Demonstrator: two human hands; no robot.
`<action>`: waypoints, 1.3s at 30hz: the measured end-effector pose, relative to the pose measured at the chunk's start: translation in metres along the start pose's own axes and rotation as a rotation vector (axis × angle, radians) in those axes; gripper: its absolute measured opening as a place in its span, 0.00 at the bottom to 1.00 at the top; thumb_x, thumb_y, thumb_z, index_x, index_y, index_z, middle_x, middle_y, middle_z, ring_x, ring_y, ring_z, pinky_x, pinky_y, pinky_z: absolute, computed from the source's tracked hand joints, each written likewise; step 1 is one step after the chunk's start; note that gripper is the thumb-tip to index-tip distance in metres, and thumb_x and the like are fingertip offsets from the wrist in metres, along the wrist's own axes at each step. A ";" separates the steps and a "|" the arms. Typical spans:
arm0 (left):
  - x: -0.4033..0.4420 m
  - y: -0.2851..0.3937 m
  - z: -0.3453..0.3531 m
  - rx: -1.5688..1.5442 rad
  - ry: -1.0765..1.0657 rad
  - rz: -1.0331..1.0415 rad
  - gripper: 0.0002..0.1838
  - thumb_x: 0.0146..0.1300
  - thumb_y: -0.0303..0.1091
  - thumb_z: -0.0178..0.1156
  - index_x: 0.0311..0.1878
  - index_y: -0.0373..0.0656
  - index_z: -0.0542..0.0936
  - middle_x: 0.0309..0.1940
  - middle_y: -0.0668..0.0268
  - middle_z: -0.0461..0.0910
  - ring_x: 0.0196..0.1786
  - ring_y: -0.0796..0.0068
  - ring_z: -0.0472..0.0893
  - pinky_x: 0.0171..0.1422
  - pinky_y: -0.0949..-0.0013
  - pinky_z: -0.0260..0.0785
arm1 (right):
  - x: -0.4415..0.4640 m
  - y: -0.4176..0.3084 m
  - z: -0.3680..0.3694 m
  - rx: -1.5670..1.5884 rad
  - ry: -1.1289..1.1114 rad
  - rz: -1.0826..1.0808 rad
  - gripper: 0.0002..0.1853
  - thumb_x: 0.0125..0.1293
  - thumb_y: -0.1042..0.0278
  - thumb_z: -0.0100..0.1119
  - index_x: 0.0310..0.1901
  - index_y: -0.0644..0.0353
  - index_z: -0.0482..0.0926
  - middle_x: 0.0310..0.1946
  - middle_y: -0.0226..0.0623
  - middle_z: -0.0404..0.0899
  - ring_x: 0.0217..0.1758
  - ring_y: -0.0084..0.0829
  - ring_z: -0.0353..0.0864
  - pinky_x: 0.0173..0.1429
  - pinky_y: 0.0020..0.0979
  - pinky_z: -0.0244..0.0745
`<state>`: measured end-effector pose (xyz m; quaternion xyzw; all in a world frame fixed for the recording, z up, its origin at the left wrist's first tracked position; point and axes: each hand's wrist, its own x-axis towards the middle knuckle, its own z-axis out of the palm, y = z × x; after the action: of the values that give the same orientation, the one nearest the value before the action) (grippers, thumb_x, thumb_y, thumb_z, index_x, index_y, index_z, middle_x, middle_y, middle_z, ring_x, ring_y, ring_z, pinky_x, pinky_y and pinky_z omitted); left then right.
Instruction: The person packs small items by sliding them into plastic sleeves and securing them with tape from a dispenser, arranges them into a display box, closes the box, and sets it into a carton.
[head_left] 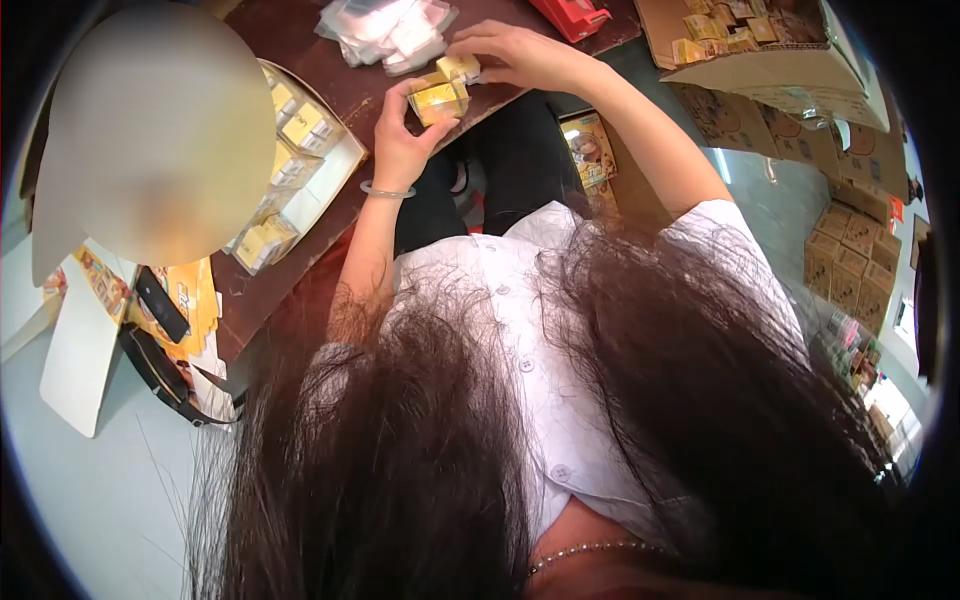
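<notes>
Left hand (402, 140): half closed, thumb and fingers gripping a clear-cased yellow box (440, 103) by its sides; a pale bracelet (388, 190) rings the wrist.
Right hand (505, 58): mostly curled, fingertips and thumb pinching a pale-yellow piece (458, 67).
Yellow box: in the left hand, over the near edge of the dark red surface (290, 35), print side up.
Pale-yellow piece: at the far end of the box, beside the left fingertips; whether the two are joined, or merely touching, cannot be told.
Clear bags (390, 28): loose pile, just beyond both hands, neither hand on it.
Red tool (572, 15): on the surface, beyond the right hand and to its right; untouched.
Open tray (340, 165): left of the left hand; holds rows of clear-cased boxes (305, 125), which look finished.
Open carton (800, 80): well to the right of the right hand; holds many small yellow boxes (730, 30), their stage not readable.
Phone (162, 303): well left of the left hand, on printed yellow sheets (200, 300).
Progress, judged: one unit in hand, apparently partway; a good number seemingly done in the tray; bags suggest further units left, count unknown.
</notes>
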<state>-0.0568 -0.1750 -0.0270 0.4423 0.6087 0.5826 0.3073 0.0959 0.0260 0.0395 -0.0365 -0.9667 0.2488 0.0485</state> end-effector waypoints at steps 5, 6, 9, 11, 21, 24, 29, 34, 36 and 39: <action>0.000 -0.004 0.001 -0.031 0.006 0.011 0.31 0.51 0.28 0.77 0.57 0.39 0.73 0.53 0.60 0.81 0.57 0.68 0.81 0.64 0.66 0.71 | 0.003 0.000 0.009 0.148 0.137 0.069 0.25 0.62 0.73 0.66 0.61 0.59 0.74 0.57 0.38 0.78 0.61 0.37 0.79 0.66 0.37 0.74; 0.001 -0.005 0.001 -0.037 0.003 0.004 0.31 0.51 0.28 0.77 0.57 0.39 0.73 0.53 0.60 0.81 0.56 0.69 0.81 0.63 0.66 0.71 | 0.004 -0.002 0.009 0.292 0.137 0.173 0.24 0.63 0.73 0.66 0.62 0.59 0.74 0.56 0.37 0.79 0.59 0.34 0.80 0.66 0.35 0.74; 0.000 -0.002 -0.002 0.012 0.005 0.009 0.31 0.51 0.29 0.77 0.58 0.39 0.74 0.52 0.60 0.81 0.56 0.69 0.81 0.63 0.66 0.72 | 0.017 -0.024 -0.022 0.935 0.254 0.274 0.18 0.67 0.64 0.63 0.56 0.64 0.80 0.55 0.39 0.82 0.58 0.34 0.80 0.62 0.35 0.75; 0.000 -0.002 -0.002 0.018 -0.004 -0.044 0.33 0.51 0.31 0.78 0.59 0.39 0.74 0.52 0.60 0.82 0.56 0.67 0.82 0.62 0.65 0.73 | 0.019 -0.051 -0.042 0.890 0.081 0.268 0.19 0.66 0.71 0.63 0.57 0.67 0.79 0.55 0.37 0.81 0.56 0.26 0.81 0.64 0.32 0.76; -0.001 0.005 0.002 0.098 0.020 -0.029 0.33 0.51 0.33 0.78 0.59 0.39 0.75 0.52 0.57 0.83 0.57 0.65 0.82 0.62 0.64 0.73 | -0.008 -0.050 0.030 1.043 0.256 0.550 0.22 0.72 0.57 0.62 0.62 0.58 0.79 0.47 0.26 0.85 0.45 0.17 0.80 0.50 0.23 0.77; -0.001 0.008 -0.001 0.091 -0.028 0.026 0.36 0.51 0.32 0.78 0.63 0.38 0.73 0.53 0.57 0.83 0.58 0.66 0.81 0.63 0.66 0.72 | 0.003 -0.057 0.047 1.148 0.304 0.606 0.17 0.70 0.58 0.64 0.55 0.57 0.85 0.44 0.24 0.85 0.35 0.13 0.75 0.37 0.18 0.72; 0.013 0.023 0.003 -0.544 0.001 -0.258 0.22 0.68 0.24 0.61 0.65 0.35 0.77 0.57 0.61 0.81 0.57 0.76 0.79 0.63 0.72 0.70 | 0.002 -0.069 0.046 0.826 0.537 0.485 0.13 0.69 0.67 0.62 0.52 0.57 0.86 0.45 0.31 0.85 0.44 0.20 0.80 0.46 0.24 0.76; 0.016 0.023 0.007 -0.402 0.017 -0.153 0.19 0.69 0.27 0.61 0.63 0.36 0.78 0.51 0.64 0.83 0.54 0.77 0.80 0.58 0.72 0.74 | -0.018 -0.094 0.026 0.043 0.695 -0.218 0.19 0.63 0.72 0.67 0.57 0.56 0.81 0.50 0.40 0.82 0.53 0.41 0.83 0.55 0.34 0.79; 0.015 0.025 0.005 -0.491 -0.005 -0.236 0.16 0.71 0.28 0.60 0.59 0.37 0.80 0.49 0.63 0.83 0.53 0.77 0.80 0.57 0.72 0.74 | -0.007 -0.098 0.019 0.165 0.583 0.072 0.19 0.63 0.66 0.68 0.57 0.50 0.82 0.44 0.33 0.83 0.51 0.40 0.81 0.53 0.36 0.78; 0.012 0.020 0.009 -0.565 0.034 -0.193 0.17 0.73 0.30 0.58 0.63 0.38 0.76 0.55 0.62 0.80 0.56 0.73 0.79 0.61 0.68 0.73 | 0.006 -0.078 0.019 0.283 0.456 0.116 0.17 0.64 0.64 0.68 0.55 0.48 0.84 0.44 0.32 0.82 0.53 0.39 0.79 0.56 0.38 0.76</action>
<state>-0.0506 -0.1618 -0.0064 0.2695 0.4667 0.7045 0.4618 0.0844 -0.0511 0.0608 -0.1397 -0.8827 0.3691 0.2553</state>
